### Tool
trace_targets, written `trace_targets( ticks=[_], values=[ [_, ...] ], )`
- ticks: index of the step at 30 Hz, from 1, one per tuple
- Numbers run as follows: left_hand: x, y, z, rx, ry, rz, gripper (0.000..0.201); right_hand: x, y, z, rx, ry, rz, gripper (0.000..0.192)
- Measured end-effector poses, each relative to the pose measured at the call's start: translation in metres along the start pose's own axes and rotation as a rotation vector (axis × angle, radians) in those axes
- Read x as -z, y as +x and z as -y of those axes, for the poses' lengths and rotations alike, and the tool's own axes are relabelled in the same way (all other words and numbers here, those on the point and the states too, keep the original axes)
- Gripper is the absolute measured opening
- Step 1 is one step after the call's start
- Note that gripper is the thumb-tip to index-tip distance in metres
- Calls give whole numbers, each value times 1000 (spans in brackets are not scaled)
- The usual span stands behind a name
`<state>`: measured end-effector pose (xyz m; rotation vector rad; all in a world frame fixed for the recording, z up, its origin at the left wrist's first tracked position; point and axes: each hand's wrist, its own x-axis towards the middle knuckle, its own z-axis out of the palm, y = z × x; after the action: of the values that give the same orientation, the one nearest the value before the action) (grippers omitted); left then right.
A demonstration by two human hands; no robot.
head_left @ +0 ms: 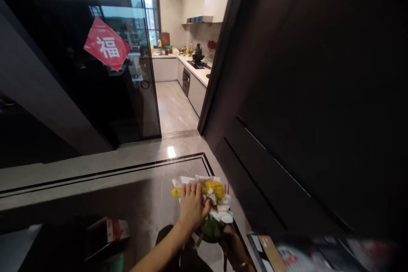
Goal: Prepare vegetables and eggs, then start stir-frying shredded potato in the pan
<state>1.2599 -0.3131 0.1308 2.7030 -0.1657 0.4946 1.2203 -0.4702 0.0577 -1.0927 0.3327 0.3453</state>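
At far left, low in view, a box (110, 231) with red print sits at a dark edge, well apart from our hands. Above it a glass door (95, 72) carries a red paper sign (106, 49), and past the door the kitchen counter (197, 72) runs back on the right of a grey floor (143, 174).

Our left hand (191, 206) lies palm-down with fingers spread flat on top of the bundle (214, 195) of white wrapping, yellow scraps and green leaves; it presses rather than clenches. The bundle sits low at centre, over the floor, its long axis running from upper left to lower right. Our right hand (234, 246) comes in from below, cupped under the leafy end and carrying the weight. Both hands touch it; the left covers the top, the right the underside. Further right stands a dark wall (318, 93).
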Motion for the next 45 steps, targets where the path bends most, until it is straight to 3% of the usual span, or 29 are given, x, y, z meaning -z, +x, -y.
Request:
trace_targets(
  ticks=[3, 7, 10, 18, 25, 28, 31, 34, 39, 45],
  values=[
    [-17, 98, 39, 99, 18, -29, 41, -37, 108, 54, -18, -3, 23, 19],
    [-57, 229, 103, 197, 68, -105, 37, -81, 259, 105, -120, 3, 43, 22],
    [-85, 335, 144, 193, 72, -127, 36, -112, 360, 147, -186, 20, 8, 22],
    [-115, 615, 212, 109, 45, -18, 39, -187, 593, 284, -163, 45, -103, 24],
    [-180, 854, 298, 159, 71, -42, 55, -253, 849, 403, -156, 6, 100, 23],
    [-185, 950, 340, 199, 86, -50, 62, -299, 949, 457, -182, -64, 192, 23],
    [-177, 1034, 386, 287, 87, -70, 66, -358, 1038, 503, -214, -153, 285, 29],
    [-171, 1106, 441, 421, 83, -95, 67, -423, 1123, 530, -241, -218, 390, 31],
    [-182, 1219, 550, 580, 56, -81, 67, -520, 1266, 545, -275, -270, 500, 34],
    [-203, 1379, 671, 550, 19, 17, 59, -604, 1431, 568, -360, -249, 421, 24]
  ],
)
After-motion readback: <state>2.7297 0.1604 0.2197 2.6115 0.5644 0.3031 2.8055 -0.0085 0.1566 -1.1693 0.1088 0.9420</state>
